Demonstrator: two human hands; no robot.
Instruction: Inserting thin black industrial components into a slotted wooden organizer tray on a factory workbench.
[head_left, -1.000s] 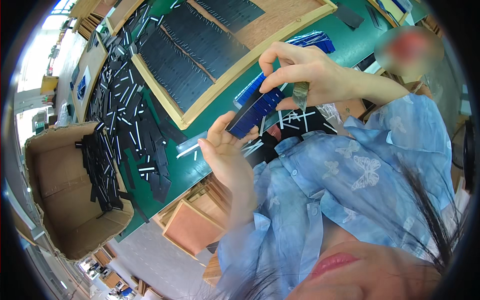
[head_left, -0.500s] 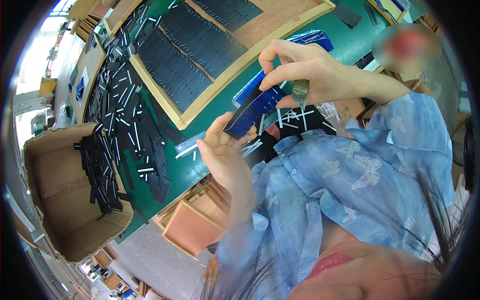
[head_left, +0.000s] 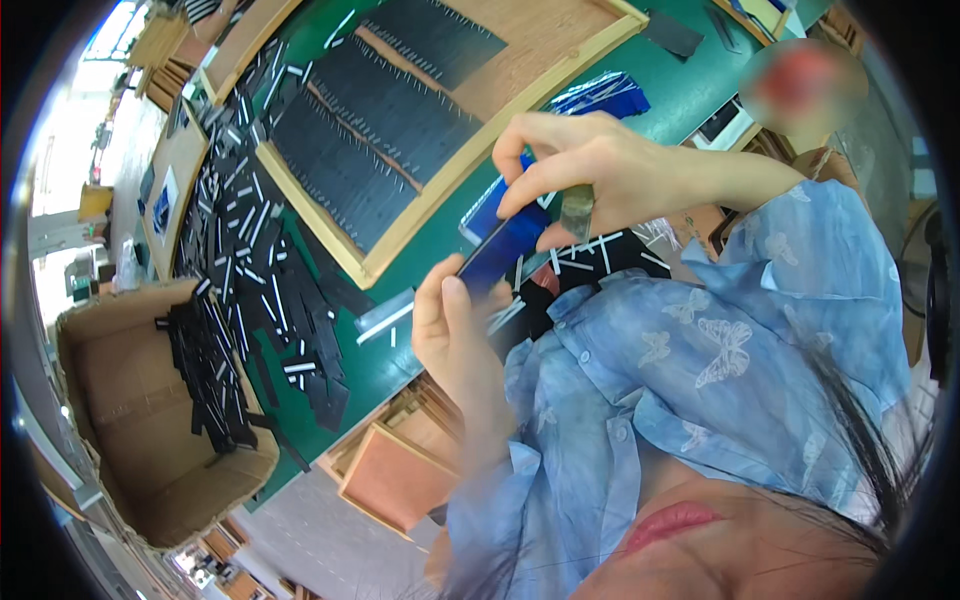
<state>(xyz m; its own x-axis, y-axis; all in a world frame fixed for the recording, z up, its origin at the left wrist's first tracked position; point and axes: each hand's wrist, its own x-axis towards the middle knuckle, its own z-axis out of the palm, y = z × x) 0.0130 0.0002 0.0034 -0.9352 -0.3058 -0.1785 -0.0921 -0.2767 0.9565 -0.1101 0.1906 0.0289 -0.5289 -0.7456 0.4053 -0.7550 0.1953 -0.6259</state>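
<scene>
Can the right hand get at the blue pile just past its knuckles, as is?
Probably not as is: the right hand is pinching the blue-and-black piece, so it looks occupied. The way itself seems free, though: the blue pile lies close by, with nothing visible between.

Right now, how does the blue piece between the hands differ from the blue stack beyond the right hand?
The blue piece is held at a tilt between the left hand and right hand; the blue stack lies on the green table. The blue piece shows a mostly plain, slightly blurred face; the blue stack shows pale streaks. Both are blue.
</scene>
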